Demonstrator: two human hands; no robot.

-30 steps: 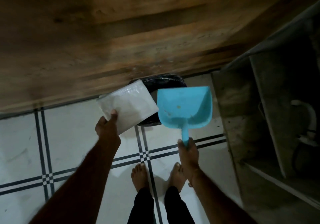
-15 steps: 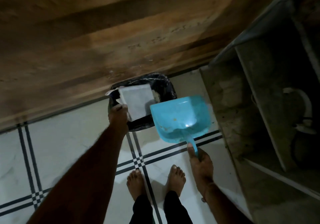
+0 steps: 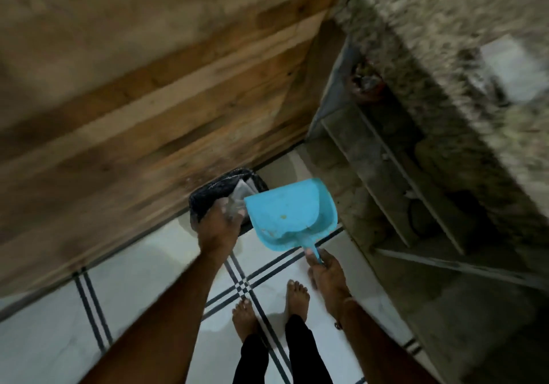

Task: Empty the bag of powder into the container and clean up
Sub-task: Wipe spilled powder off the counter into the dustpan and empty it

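A small black-lined bin (image 3: 208, 193) stands on the floor against a wooden panel. The white empty bag (image 3: 242, 195) lies crumpled in the bin's mouth, with my left hand (image 3: 218, 226) over the near rim and its fingers curled on the bag's lower edge. My right hand (image 3: 325, 269) grips the handle of a light blue dustpan (image 3: 291, 214). The pan is held just right of the bin, tilted, with a few crumbs inside it. The picture is blurred.
A wooden panel (image 3: 148, 110) rises behind the bin. On the right is a stone counter (image 3: 463, 65) with dim open shelves (image 3: 395, 181) beneath. The floor (image 3: 142, 279) is white tile with dark double lines, and my bare feet (image 3: 270, 303) stand on it.
My left hand has pushed the bag further down into the bin, so less of it shows. The dustpan has stayed beside the bin, and the view has swung up and right.
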